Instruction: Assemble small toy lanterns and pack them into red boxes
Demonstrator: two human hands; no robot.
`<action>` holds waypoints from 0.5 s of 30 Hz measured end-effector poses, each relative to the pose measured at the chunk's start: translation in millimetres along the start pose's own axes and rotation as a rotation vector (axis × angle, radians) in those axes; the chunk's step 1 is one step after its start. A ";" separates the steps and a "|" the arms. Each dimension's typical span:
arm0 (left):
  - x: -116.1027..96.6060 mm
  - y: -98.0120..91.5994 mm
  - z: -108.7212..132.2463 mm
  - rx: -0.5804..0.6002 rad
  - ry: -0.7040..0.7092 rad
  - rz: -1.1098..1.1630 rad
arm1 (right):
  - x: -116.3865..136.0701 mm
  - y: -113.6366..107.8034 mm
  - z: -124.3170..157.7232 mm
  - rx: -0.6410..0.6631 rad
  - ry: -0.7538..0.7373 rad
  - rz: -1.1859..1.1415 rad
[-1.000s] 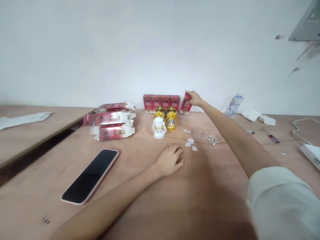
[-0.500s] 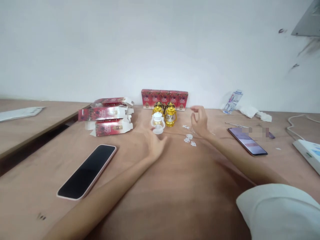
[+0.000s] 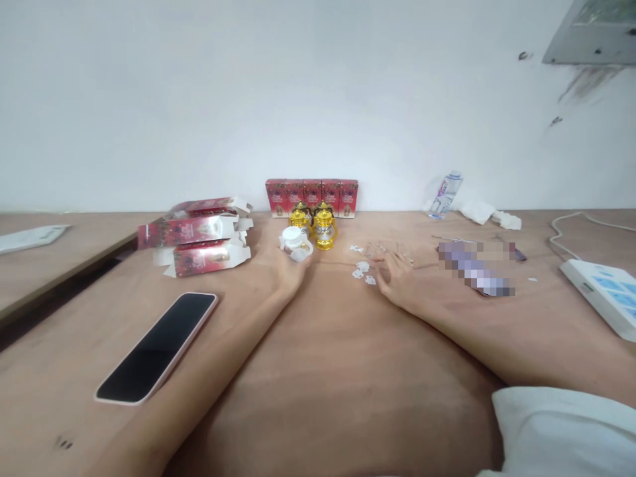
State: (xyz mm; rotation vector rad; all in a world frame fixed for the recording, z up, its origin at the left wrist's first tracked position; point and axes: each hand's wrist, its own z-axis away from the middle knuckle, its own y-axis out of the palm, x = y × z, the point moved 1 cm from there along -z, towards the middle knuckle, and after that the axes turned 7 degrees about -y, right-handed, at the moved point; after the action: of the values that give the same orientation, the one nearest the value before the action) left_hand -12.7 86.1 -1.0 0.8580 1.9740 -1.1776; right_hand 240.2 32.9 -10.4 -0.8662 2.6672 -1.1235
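My left hand [image 3: 291, 273] is closed around a small white lantern [image 3: 294, 240], which tilts in its grip. Just behind it stand two gold lanterns, one of them the right gold lantern [image 3: 324, 232], with two dark bronze lanterns [image 3: 322, 207] partly hidden at the back. On the right, my right hand [image 3: 396, 279] lies low on the table with its fingers stretched over a scatter of thin wire-like pieces [image 3: 380, 248]. Small white tags [image 3: 363, 266] lie just left of those fingers.
Red printed boxes [image 3: 312, 196] line the wall. Opened red cartons [image 3: 203, 255] are stacked on the left, behind a phone [image 3: 158, 348]. To the right are a blurred-out phone [image 3: 474, 270], a clear bottle [image 3: 446, 195], crumpled tissue [image 3: 477, 211] and a white device [image 3: 601, 291] with a cable.
My left hand has taken hold of the white lantern and tipped it. My right hand has come down from above the table to the wire-like pieces. The view has shifted slightly right.
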 end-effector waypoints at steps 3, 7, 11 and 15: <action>2.5 -9.5 13.9 0.031 0.074 0.082 | -13.8 -4.8 3.9 -0.051 0.080 -0.017; 7.2 -20.7 34.2 0.028 0.114 -0.026 | -41.4 -17.7 13.1 -0.052 0.233 0.041; 5.9 -25.9 43.0 0.035 0.085 -0.085 | -58.1 -28.5 19.3 0.050 0.299 0.111; 0.3 -27.9 42.6 0.080 0.052 -0.094 | -61.0 -27.3 20.4 0.200 0.226 0.140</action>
State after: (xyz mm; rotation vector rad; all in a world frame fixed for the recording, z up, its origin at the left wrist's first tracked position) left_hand -26.2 37.1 -3.9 0.8515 2.0401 -1.3076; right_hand 309.7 38.5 -12.7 -0.5387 2.6734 -1.4996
